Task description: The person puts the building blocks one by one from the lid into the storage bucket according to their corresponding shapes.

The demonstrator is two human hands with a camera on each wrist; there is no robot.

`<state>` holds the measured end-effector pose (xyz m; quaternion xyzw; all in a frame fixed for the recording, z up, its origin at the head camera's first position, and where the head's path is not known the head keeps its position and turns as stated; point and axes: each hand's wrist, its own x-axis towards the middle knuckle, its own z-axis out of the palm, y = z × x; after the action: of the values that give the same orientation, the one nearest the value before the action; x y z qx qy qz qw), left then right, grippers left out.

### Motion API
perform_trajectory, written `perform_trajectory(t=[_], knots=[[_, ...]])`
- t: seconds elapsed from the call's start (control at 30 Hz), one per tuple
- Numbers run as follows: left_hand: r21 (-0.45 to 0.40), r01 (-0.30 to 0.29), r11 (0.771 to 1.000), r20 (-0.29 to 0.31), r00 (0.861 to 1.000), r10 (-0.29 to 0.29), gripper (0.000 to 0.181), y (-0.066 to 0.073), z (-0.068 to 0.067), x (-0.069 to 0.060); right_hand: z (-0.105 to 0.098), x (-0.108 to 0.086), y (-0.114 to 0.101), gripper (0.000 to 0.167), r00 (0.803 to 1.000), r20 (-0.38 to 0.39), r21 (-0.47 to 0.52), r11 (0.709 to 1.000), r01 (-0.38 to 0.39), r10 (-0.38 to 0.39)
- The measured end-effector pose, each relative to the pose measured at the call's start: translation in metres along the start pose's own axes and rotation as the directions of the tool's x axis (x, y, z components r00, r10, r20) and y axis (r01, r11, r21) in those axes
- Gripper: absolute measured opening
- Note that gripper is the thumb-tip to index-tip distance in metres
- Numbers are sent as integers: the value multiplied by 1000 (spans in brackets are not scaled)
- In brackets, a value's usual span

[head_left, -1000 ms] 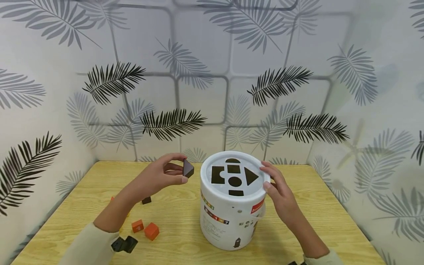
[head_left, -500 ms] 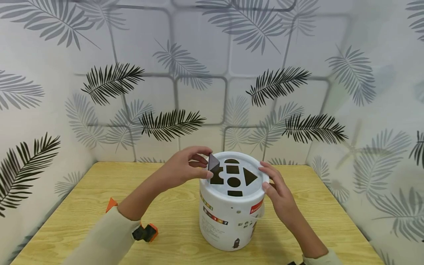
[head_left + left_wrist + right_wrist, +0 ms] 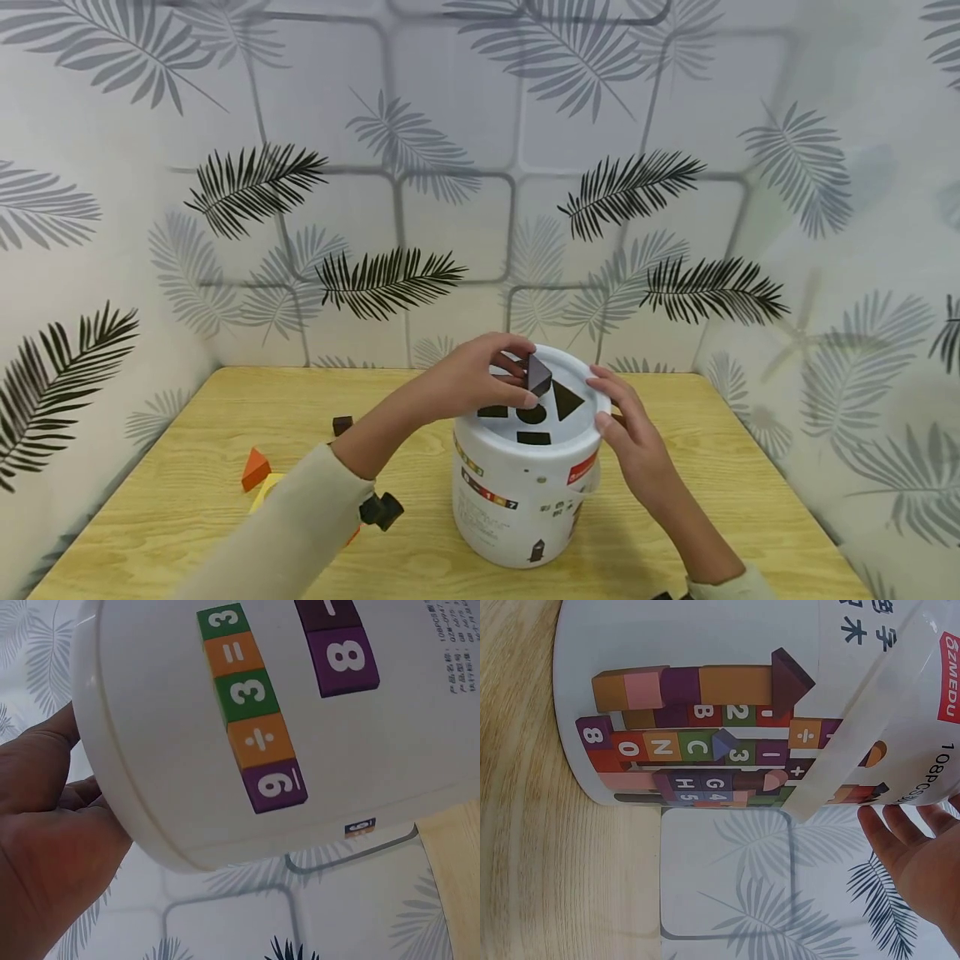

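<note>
A white bucket (image 3: 517, 500) stands on the table, its lid cut with dark shaped holes. My left hand (image 3: 468, 379) pinches a dark triangular block (image 3: 538, 375) between thumb and fingers, just above the lid and left of the triangular hole (image 3: 566, 400). With its fingers at the right rim of the lid, my right hand (image 3: 641, 450) touches the bucket. In the left wrist view the left hand (image 3: 56, 832) is partly hidden behind the bucket's rim (image 3: 120, 765), and the block is out of sight. The right wrist view has the right hand (image 3: 930, 870) against the printed bucket (image 3: 705, 645).
Left of the bucket, on the wooden table (image 3: 660, 533), lie an orange triangular block (image 3: 256, 468), a small dark block (image 3: 342, 424) and a yellow piece (image 3: 264, 490) partly behind the left sleeve. A patterned backdrop (image 3: 457, 225) rises behind the table.
My left hand has carried the dark block rightward, from beside the bucket to over the lid's middle. The right hand has stayed at the rim.
</note>
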<state>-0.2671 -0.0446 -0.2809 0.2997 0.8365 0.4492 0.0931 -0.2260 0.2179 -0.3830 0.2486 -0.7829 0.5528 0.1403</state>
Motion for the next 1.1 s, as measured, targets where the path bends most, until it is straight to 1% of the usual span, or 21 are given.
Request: perform_trajectory(t=[0.13,0.3,0.4,0.5,0.7,0.9,1.0,1.1], knots=[[45,-19,999,36,999,18,67,4,10,12,-1,-1,1,41,1000,-3,6,1000,0,0],[64,4,998,54,999,-8,66,6,17,18,0,-2,1,41,1000,8,15,1000,-4,4],[75,11,997,61,998,-16,65,6,18,20,0,-2,1,41,1000,9,12,1000,-5,5],[99,0,995,77,997,-8,65,8,19,21,0,-1,0,41,1000,7,9,1000,1,-1],[178,-22,984,92,996,6,65,11,21,22,0,-1,0,42,1000,11,16,1000,6,-6],[215,-13,976,83,997,-5,63,12,22,21,1,0,0,42,1000,12,14,1000,6,-7],[229,-13,973,73,997,-4,63,12,23,21,1,0,-1,42,1000,12,13,1000,13,-14],[260,-24,965,70,998,6,60,12,23,21,1,1,-2,42,1000,16,17,1000,25,-25]])
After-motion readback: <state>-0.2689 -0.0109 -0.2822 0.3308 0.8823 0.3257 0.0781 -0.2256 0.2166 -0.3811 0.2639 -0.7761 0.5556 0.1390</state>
